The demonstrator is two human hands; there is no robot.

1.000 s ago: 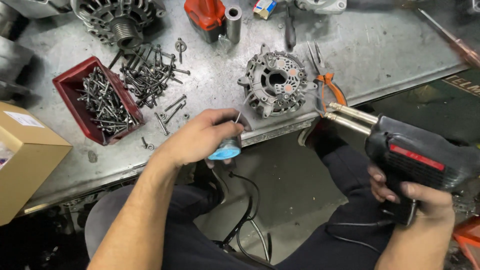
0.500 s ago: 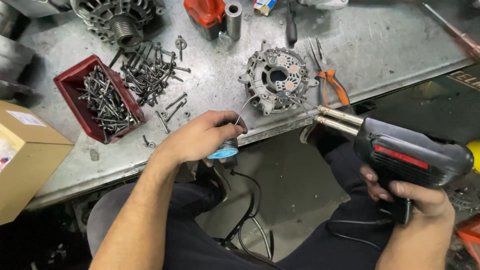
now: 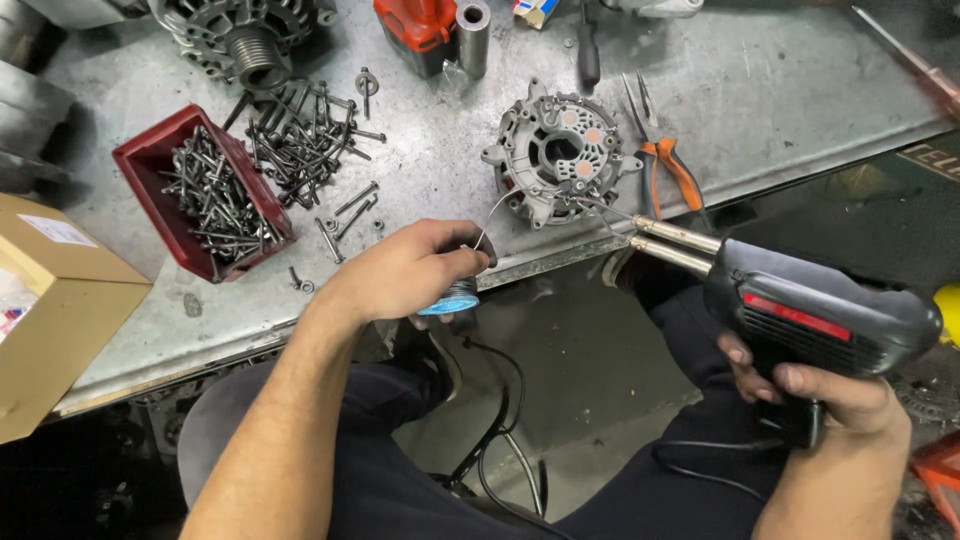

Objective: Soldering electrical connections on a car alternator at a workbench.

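L grip: left hand [image 3: 405, 268] was closed round a solder spool [image 3: 455, 296], blue rim showing under the fingers, at the bench edge.
Wire: thin solder wire [image 3: 492, 215] ran up from the spool twd the housing.
R grip: right hand [image 3: 830, 395] was wrapped tight on the grip of a solder gun [image 3: 815, 310], dark body w/ a red stripe.
Gun axis: long axis lay lower right to upper left; twin metal tubes pointed at the lower right rim of the housing [image 3: 560, 155], tip at or just beside it, contact unclear.
Housing: grey cast alternator part, flat on the bench [image 3: 780, 90], open side up, copper spots inside.
Packages: tan cardboard box [image 3: 55, 310] at far left w/ a white label on top; small blue-white pack at top edge, mostly cropped.
Bin: red bin [image 3: 205, 190] full of bolts, left of centre; loose bolts [image 3: 305, 140] just beside it.
Other: orange-handled pliers [image 3: 665, 160] just right of the housing; alternator [image 3: 245, 35] top left; red tool [image 3: 425, 30] and steel sleeve [image 3: 472, 35] top centre; screwdriver [image 3: 588, 45] near them.
In the way: nothing lay betw gun tip and housing; black cable [image 3: 500, 440] hung below the bench, betw the knees.
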